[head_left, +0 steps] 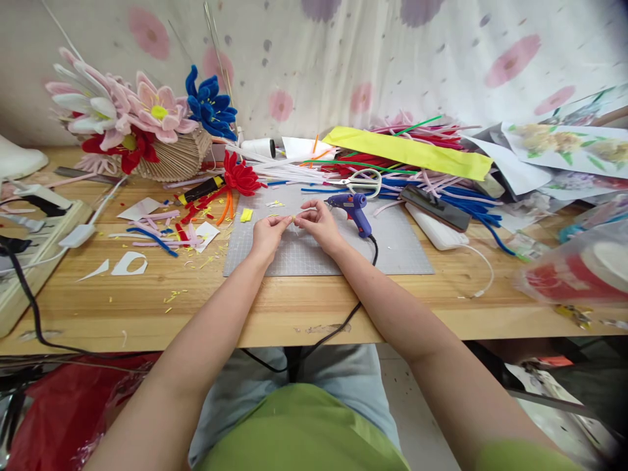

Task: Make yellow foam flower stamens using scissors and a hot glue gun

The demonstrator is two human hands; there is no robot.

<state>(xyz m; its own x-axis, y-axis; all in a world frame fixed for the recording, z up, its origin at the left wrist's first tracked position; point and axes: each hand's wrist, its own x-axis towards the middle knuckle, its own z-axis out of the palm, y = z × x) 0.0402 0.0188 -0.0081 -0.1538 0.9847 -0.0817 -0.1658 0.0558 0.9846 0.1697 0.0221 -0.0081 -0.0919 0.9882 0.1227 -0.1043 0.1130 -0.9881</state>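
Both my hands meet over the grey cutting mat on the wooden table. My left hand and my right hand each pinch an end of a tiny yellow piece held between their fingertips. Just right of my right hand lies a blue glue gun, its black cord running off the table's front edge. A small yellow scrap lies on the mat to the left of my left hand.
A basket of pink, red and blue pipe-cleaner flowers stands at the back left. Scissors, loose pipe cleaners, a yellow sheet and a phone crowd the back right. Paper scraps litter the left. A plastic container sits far right.
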